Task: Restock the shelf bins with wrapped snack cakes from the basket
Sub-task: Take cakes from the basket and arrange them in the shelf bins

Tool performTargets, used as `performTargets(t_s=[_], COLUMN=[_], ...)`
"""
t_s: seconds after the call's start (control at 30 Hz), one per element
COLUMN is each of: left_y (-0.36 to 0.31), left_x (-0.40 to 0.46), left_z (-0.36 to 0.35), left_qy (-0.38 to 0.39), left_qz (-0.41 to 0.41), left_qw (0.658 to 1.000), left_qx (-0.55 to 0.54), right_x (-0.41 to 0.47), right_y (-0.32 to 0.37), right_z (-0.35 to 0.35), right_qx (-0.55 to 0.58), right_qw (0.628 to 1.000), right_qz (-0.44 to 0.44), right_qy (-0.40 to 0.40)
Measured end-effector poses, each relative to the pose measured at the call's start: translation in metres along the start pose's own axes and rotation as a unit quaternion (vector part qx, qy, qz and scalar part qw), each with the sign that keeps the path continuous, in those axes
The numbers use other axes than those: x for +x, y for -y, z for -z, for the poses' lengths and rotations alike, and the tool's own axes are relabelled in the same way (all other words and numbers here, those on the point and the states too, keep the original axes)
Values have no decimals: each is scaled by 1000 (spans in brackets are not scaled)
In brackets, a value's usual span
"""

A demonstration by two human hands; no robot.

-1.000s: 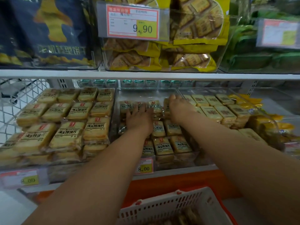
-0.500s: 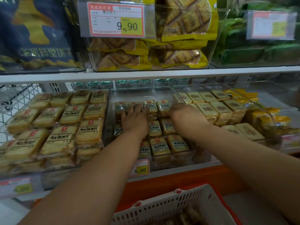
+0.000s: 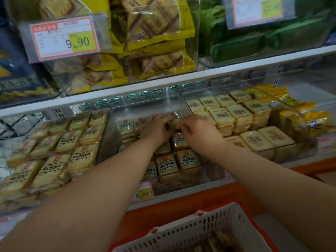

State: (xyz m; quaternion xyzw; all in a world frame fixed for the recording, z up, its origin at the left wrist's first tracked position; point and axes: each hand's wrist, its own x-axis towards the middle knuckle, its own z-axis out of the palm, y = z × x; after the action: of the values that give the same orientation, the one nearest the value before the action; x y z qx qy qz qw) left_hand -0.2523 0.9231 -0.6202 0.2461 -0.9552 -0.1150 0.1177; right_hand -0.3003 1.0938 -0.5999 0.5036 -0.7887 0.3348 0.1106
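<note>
Snack cakes: pale yellow rectangular cakes in clear crinkly wrappers [image 3: 188, 160] lie in rows in the middle bin, with more of them low in the basket.
Shelf: a white metal shelf [image 3: 181, 194] carries three bins side by side, under an upper shelf of yellow bags.
Middle bin: the clear plastic shelf bin [image 3: 154, 104] is partly filled (front rows full, bare wall showing at the back).
Basket: the white perforated plastic basket with a red rim [image 3: 183, 231] sits below the shelf edge.
Left hand: the left hand [image 3: 156, 128] has its fingers curled over a wrapped cake at the back row; it seems to grip it.
Right hand: the right hand [image 3: 198, 131] pinches the edge of the same wrapper.
Handling: probably light and soft, with slippery film; hold by the long sides, not squeezing the flat face.
</note>
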Motion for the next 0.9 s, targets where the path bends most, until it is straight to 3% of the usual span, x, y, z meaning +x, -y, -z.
performTargets(t_s=[0.2, 0.4, 0.5, 0.7, 0.9], left_y=[3, -3, -3, -24, -37], left_x=[12, -4, -20, -98, -202], left_z=[-6, 7, 17, 28, -10], left_qy=[-47, -7, -14, -121, -207], left_qz=[32, 38, 58, -30, -112], left_qw=[998, 996, 997, 992, 969], left_qx=[-5, 75, 50, -33, -72], right_x=[-1, -1, -3, -12, -75], right_y=[-7, -8, -6, 0, 16], right_z=[-8, -9, -8, 3, 23], right_qx=[8, 8, 7, 11, -24], right_qw=[999, 999, 999, 1000, 994], right_qz=[30, 38, 37, 28, 104], right_qy=[-24, -36, -29, -10, 29])
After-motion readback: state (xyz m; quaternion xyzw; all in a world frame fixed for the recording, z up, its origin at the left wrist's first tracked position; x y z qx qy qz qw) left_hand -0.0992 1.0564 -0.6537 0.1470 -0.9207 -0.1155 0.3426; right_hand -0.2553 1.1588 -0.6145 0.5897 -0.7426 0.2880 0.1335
